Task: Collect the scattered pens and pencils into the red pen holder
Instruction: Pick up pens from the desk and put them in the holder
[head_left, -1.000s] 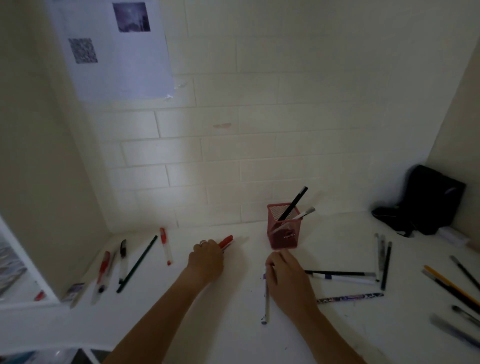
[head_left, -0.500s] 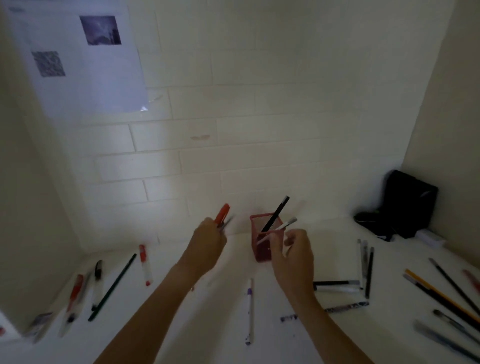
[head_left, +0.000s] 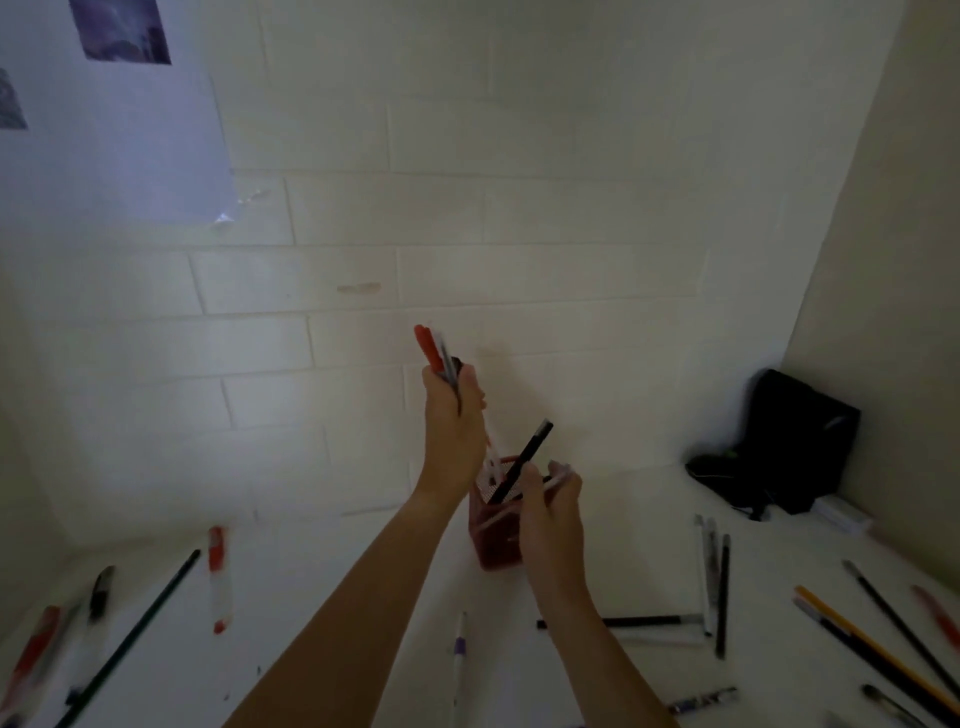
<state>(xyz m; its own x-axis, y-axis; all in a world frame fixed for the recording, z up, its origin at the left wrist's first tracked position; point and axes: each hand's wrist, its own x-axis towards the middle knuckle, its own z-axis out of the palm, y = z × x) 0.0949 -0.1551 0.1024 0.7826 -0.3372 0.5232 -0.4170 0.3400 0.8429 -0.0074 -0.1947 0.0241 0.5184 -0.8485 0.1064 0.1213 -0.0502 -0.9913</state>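
- Head view: the red pen holder (head_left: 496, 540), a square mesh cup, stands toward the back of the white desk (head_left: 322, 649), with a slim black pencil (head_left: 522, 460) leaning out of it.
- The left hand (head_left: 452, 410) is raised above the holder, fist wrapped round a red-capped pen (head_left: 430, 349) pointing down at the opening.
- The right hand (head_left: 548, 512) curls against the holder's right rim, pinching a pale pen (head_left: 558, 475).
- Thin pens and pencils lie scattered near the desk's left and right edges.
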